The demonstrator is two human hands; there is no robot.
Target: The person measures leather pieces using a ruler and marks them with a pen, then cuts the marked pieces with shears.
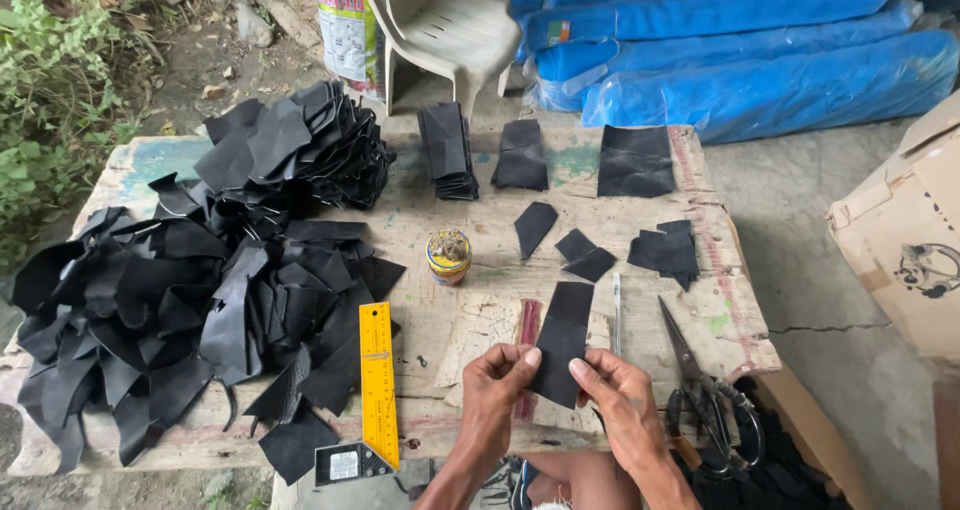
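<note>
Two hands are closed on one black leather piece [560, 342] above the near edge of the bench [440, 310].

The piece is pinched at its lower corners, the left hand [497, 390] with thumb over fingers, the right hand [620, 400] likewise, wrists angled inward. A slip is likely if either pinch loosens, since the strip is thin and limp; it could also catch on the scissors [705, 400] just beside the right hand, or disturb the yellow square ruler [377, 380].

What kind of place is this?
Likely an outdoor makeshift leather-cutting workshop: a rough wooden table piled with black offcuts, scissors and a yellow square ruler, blue rolls behind.
</note>
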